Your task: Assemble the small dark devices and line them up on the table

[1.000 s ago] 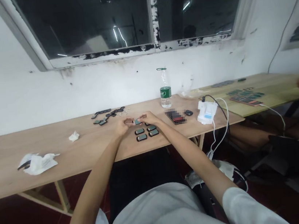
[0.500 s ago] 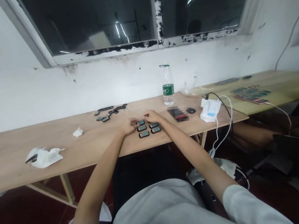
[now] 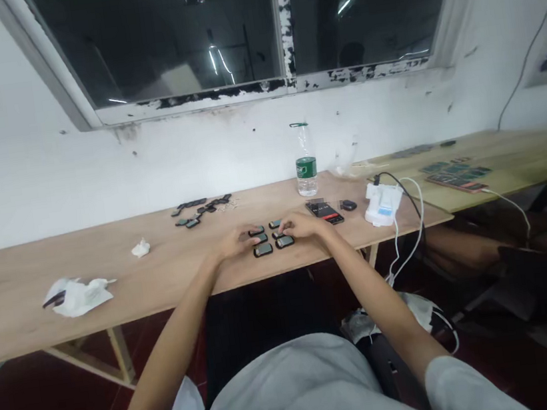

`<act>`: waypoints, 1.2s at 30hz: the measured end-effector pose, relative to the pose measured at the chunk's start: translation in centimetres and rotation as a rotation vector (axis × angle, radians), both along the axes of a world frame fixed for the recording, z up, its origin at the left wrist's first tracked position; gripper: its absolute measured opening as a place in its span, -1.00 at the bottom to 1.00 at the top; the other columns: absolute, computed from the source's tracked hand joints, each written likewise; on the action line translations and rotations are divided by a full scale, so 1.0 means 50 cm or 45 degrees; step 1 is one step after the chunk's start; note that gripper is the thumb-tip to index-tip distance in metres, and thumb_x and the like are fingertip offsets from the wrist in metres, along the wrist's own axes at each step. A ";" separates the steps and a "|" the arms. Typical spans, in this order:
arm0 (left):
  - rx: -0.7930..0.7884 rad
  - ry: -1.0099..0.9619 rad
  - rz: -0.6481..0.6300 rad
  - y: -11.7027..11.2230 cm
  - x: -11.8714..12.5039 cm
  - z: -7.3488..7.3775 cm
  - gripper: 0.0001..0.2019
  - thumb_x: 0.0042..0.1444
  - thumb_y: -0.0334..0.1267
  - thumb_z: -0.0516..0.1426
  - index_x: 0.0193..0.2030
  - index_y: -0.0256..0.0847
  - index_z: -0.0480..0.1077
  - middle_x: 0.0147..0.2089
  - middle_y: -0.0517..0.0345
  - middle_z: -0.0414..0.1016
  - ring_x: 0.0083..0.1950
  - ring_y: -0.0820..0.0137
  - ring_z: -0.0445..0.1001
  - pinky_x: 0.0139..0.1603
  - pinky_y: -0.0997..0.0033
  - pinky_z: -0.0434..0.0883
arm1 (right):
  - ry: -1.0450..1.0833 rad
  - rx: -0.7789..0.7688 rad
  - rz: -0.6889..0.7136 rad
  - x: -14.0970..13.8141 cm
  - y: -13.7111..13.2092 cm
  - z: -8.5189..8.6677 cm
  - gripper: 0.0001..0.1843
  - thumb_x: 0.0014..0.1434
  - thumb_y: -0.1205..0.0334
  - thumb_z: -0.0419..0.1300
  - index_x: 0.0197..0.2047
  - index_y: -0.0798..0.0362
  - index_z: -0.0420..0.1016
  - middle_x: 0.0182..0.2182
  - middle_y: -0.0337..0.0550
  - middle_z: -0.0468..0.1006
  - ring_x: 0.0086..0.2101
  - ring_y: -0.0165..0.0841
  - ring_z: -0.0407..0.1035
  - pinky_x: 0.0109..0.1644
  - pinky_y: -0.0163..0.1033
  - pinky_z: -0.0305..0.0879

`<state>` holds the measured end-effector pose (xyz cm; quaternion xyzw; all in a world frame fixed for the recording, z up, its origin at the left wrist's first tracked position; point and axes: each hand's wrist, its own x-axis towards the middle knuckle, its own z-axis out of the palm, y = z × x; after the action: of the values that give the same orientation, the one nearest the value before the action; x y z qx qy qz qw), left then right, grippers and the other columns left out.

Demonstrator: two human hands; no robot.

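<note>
the small black devices [image 3: 263, 250] lie in a tight cluster near the front edge of the desk [image 3: 161, 273]. the left hand [image 3: 235, 242] rests beside them, fingers loose, holding nothing; the right hand [image 3: 301, 226] covers one, grip unclear. a careless sweep could knock units over the edge.

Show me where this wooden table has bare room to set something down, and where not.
Free: the wood between the crumpled tissue and the left hand, and behind the tissue heap up to the wall. Crowded: small devices at the right hand, phone, white charger.
</note>
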<state>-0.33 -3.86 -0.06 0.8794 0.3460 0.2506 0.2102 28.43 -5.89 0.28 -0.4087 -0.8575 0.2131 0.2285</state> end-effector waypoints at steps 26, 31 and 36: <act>0.180 0.247 0.112 -0.085 0.013 -0.003 -0.61 0.21 0.15 0.21 -0.06 -0.10 0.59 0.27 0.00 0.51 0.31 -0.01 0.43 0.32 -0.01 0.37 | 0.123 0.094 0.158 0.005 -0.044 -0.007 -0.79 0.18 0.17 0.39 -0.11 0.00 0.69 0.10 -0.04 0.58 0.17 -0.12 0.41 0.34 -0.04 0.25; 0.150 0.282 0.223 -0.096 0.021 0.001 -0.59 0.21 0.17 0.19 -0.07 -0.13 0.57 0.09 -0.01 0.61 0.11 0.00 0.56 0.16 0.03 0.46 | 0.094 0.099 0.115 0.010 -0.041 -0.011 -0.77 0.14 0.12 0.40 -0.13 0.01 0.67 0.06 -0.04 0.58 0.14 -0.11 0.42 0.30 -0.05 0.28; 0.150 0.273 0.242 -0.099 0.023 -0.002 -0.54 0.20 0.19 0.18 -0.02 -0.15 0.56 0.02 -0.03 0.63 -0.02 0.04 0.59 0.04 0.08 0.49 | 0.117 0.088 0.135 0.010 -0.036 -0.016 -0.75 0.19 0.11 0.35 -0.10 0.03 0.65 0.05 -0.05 0.60 0.11 -0.14 0.45 0.26 -0.09 0.30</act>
<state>0.80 -8.84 -0.17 0.8753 0.4327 0.1938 0.0956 28.92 -7.70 -0.50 -0.3442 -0.8735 0.2135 0.2700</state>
